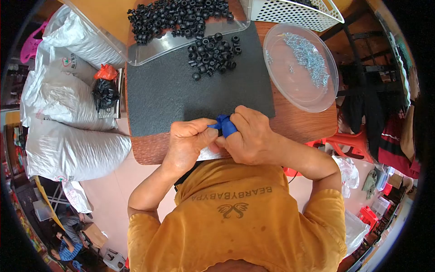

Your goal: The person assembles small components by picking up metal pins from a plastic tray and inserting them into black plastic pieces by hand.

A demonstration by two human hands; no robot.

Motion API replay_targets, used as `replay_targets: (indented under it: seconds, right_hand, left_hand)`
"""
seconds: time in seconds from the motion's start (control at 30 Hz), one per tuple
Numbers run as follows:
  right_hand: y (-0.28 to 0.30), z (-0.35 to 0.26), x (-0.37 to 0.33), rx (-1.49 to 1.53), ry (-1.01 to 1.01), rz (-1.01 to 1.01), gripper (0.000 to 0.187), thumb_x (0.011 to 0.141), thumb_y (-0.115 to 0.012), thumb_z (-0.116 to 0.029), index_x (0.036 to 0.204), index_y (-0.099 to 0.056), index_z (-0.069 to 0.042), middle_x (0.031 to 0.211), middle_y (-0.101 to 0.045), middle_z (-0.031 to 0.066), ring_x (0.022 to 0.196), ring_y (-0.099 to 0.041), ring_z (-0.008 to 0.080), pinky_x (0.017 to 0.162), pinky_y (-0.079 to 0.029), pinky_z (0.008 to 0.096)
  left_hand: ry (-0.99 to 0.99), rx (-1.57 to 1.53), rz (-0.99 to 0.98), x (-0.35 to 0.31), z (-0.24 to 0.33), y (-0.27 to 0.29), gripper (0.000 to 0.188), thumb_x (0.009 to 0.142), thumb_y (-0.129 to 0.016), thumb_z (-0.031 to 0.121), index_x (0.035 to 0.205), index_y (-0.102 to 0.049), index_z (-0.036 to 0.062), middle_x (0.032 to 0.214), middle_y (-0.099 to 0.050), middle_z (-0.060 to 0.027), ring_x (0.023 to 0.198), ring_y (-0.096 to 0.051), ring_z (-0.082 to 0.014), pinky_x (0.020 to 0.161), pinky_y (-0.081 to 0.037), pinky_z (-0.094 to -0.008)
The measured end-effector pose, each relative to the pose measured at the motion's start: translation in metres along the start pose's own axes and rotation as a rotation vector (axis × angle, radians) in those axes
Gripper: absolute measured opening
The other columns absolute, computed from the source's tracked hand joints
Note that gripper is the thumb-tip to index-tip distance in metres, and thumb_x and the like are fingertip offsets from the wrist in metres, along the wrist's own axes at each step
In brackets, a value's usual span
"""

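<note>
A: Grip?
B: Your left hand (192,141), right hand (248,136): fingers pinched tight on crinkled blue-black bundle (226,127), partly finger-hidden, at mat (158,93)'s near edge.
A: Around?
B: Glossy black parts (213,56) on mat; translucent tub (297,93) right of it.

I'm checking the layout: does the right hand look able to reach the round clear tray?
Probably yes: nothing visible blocks the right hand from the tray, though it's busy at blue material.

Small parts (212,56) lie heaped on the mat (158,97), a round tub (294,93) right of it, sacks (77,152) left of the table (310,122).
</note>
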State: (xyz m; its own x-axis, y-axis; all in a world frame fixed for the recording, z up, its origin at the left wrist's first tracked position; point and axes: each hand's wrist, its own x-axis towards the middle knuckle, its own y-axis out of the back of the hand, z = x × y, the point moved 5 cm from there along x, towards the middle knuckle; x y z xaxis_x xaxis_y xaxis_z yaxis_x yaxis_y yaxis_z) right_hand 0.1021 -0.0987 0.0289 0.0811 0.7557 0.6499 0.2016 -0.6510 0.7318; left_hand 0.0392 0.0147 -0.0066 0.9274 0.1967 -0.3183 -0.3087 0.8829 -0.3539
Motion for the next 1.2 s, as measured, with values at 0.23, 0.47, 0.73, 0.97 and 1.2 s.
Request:
replay_targets:
  seconds: [0.23, 0.47, 0.73, 0.97, 1.2]
  right_hand:
    - [-0.002, 0.001, 0.005, -0.044, 0.065, -0.029, 0.021, 0.051, -0.06, -0.016, 0.052, -0.042, -0.005, 0.056, -0.037, 0.0075, 0.055, -0.042, 0.022, 0.041, -0.036, 0.0309]
    - [-0.009, 0.009, -0.004, -0.019, 0.016, 0.01, 0.019, 0.057, -0.061, -0.013, 0.058, -0.044, -0.003, 0.06, -0.039, 0.0092, 0.055, -0.042, 0.0224, 0.042, -0.037, 0.0321]
    - [-0.007, 0.01, 0.0, -0.135, -0.087, 0.036, 0.019, 0.061, -0.062, -0.009, 0.062, -0.044, -0.001, 0.064, -0.04, 0.0106, 0.058, -0.043, 0.024, 0.045, -0.037, 0.0325]
    - [-0.008, 0.009, -0.004, -0.112, -0.158, 0.132, 0.02, 0.059, -0.064, -0.008, 0.063, -0.045, -0.001, 0.064, -0.042, 0.0122, 0.057, -0.045, 0.0251, 0.043, -0.038, 0.0355]
    - [-0.002, 0.02, -0.005, 0.233, -0.415, 0.08, 0.029, 0.061, -0.072, -0.013, 0.068, -0.047, 0.0, 0.069, -0.048, 0.0146, 0.06, -0.049, 0.031, 0.046, -0.04, 0.0391]
  left_hand:
    - [-0.163, 0.222, 0.079, -0.003, 0.005, -0.008, 0.013, 0.084, -0.051, -0.006, 0.091, -0.06, -0.0107, 0.075, -0.063, -0.0086, 0.063, -0.058, -0.0095, 0.053, -0.048, -0.0222]
    - [-0.177, 0.27, 0.056, 0.003, 0.006, -0.006, 0.011, 0.084, -0.052, -0.006, 0.09, -0.06, -0.0093, 0.077, -0.062, -0.0073, 0.065, -0.058, -0.009, 0.055, -0.049, -0.0215]
    - [-0.323, 0.38, 0.082, 0.01, 0.018, -0.01, 0.01, 0.083, -0.054, -0.006, 0.09, -0.061, -0.0073, 0.077, -0.061, -0.0058, 0.068, -0.056, -0.0075, 0.061, -0.047, -0.0201]
    - [-0.262, 0.34, 0.054, 0.014, 0.018, -0.012, 0.009, 0.082, -0.056, -0.004, 0.089, -0.06, -0.0067, 0.074, -0.06, -0.0028, 0.068, -0.054, -0.0052, 0.061, -0.045, -0.0182]
    - [-0.124, -0.016, 0.1, 0.021, 0.004, 0.001, 0.009, 0.081, -0.057, -0.001, 0.087, -0.061, -0.0058, 0.073, -0.061, -0.0043, 0.064, -0.054, -0.0073, 0.06, -0.045, -0.0198]
